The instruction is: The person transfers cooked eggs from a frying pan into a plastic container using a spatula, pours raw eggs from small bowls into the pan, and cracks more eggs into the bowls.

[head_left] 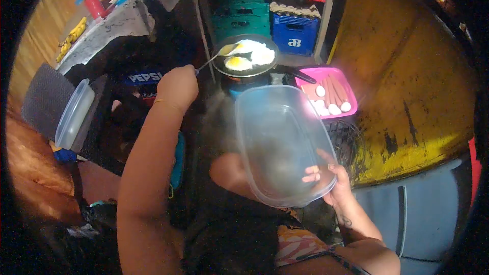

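Note:
My left hand (178, 87) is closed around the handle of a long-handled spatula (206, 63); its head touches the fried eggs (238, 63) at the pan's left side. The dark frying pan (245, 75) sits on a stove, with several eggs with white edges and yellow yolks in it. My right hand (333, 183) grips the lower right rim of a clear plastic container (285, 137), tilted in front of me, its fingers partly seen through the wall. I see no food in it. Just beyond the container, a pink tray (352, 84) holds hot dogs (333, 89) and several white eggs (333, 109).
A blue crate (295, 34) with egg trays (294, 10) on top stands behind the pan. The pan's handle (302, 75) points right, over the pink tray. Bananas (72, 38) lie on the counter at left. Another plastic tub (75, 114) stands on its side at far left.

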`<action>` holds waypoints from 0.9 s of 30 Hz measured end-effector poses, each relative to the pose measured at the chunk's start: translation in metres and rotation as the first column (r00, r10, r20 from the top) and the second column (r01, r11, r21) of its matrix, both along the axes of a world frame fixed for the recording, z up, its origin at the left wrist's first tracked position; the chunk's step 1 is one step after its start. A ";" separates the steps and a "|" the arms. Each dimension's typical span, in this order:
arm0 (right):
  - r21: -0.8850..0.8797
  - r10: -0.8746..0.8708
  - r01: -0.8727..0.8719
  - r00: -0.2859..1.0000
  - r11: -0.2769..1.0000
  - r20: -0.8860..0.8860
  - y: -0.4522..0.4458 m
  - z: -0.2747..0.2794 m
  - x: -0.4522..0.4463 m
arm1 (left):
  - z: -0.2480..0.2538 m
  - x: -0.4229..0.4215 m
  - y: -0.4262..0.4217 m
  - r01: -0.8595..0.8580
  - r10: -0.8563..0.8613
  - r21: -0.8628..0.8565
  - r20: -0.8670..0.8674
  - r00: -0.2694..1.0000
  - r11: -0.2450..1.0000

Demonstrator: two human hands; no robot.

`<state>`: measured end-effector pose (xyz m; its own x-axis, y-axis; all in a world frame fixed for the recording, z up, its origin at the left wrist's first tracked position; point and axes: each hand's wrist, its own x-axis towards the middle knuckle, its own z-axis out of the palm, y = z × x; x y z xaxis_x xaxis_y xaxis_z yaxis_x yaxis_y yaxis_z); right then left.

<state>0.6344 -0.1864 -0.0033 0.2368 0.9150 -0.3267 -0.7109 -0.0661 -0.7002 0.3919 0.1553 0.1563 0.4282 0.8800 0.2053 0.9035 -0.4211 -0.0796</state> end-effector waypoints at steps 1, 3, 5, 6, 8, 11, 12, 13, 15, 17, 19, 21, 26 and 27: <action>0.011 0.011 -0.011 1.000 1.000 -0.009 0.000 -0.002 0.001 | -0.003 -0.001 0.009 -0.028 0.028 -0.019 0.022 0.999 0.999; 0.007 0.003 -0.003 1.000 1.000 0.000 0.000 -0.004 0.001 | -0.009 -0.001 0.023 -0.072 0.075 -0.053 0.043 0.996 0.996; -0.003 -0.008 0.008 1.000 1.000 0.014 0.000 -0.005 0.001 | -0.017 -0.001 0.034 -0.109 0.113 -0.084 0.040 0.993 0.990; -0.011 -0.014 0.014 1.000 1.000 0.023 0.000 -0.005 0.001 | -0.018 0.001 0.036 -0.112 0.116 -0.112 0.027 0.993 0.987; -0.020 -0.019 0.019 0.999 1.000 0.032 0.000 -0.004 0.001 | -0.018 0.006 0.040 -0.119 0.120 -0.168 -0.002 0.993 0.979; -0.026 -0.020 0.021 0.999 0.999 0.026 0.001 -0.005 0.001 | -0.012 0.009 0.040 -0.112 0.108 -0.220 -0.034 0.994 0.969; -0.028 -0.022 0.022 1.000 0.999 0.019 0.001 -0.007 0.002 | -0.008 0.009 0.038 -0.101 0.097 -0.226 -0.028 0.995 0.969; -0.029 -0.023 0.024 1.000 0.999 0.013 0.001 -0.008 0.002 | -0.003 0.007 0.036 -0.089 0.086 -0.231 -0.022 0.996 0.969; -0.024 -0.022 0.022 1.000 0.999 0.009 0.001 -0.010 0.003 | 0.001 0.000 0.040 -0.067 0.066 -0.255 -0.012 0.998 0.965; -0.025 -0.025 0.025 1.000 0.999 -0.003 0.002 -0.011 0.003 | 0.004 -0.009 0.054 -0.047 0.047 -0.300 -0.008 0.999 0.953; -0.032 -0.029 0.029 0.999 0.999 -0.018 0.004 -0.011 0.003 | 0.012 -0.013 0.052 -0.114 0.113 -0.311 -0.023 0.993 0.943; -0.042 -0.028 0.027 0.999 0.999 -0.017 0.006 -0.009 0.002 | 0.010 -0.019 0.056 -0.078 0.072 -0.189 -0.043 0.997 0.979; -0.044 -0.011 0.010 0.999 0.999 -0.035 0.009 0.003 0.000 | 0.030 -0.018 0.051 0.019 -0.032 -0.200 -0.064 0.997 0.980; -0.041 -0.009 0.008 0.999 0.999 -0.041 0.010 0.006 0.000 | 0.035 -0.018 0.050 0.075 -0.091 -0.193 -0.075 0.993 0.978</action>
<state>0.6349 -0.1763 0.0025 0.2301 0.8986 -0.3736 -0.7397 -0.0880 -0.6672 0.3741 0.2050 0.1909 0.5102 0.8600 -0.0012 0.8582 -0.5092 -0.0644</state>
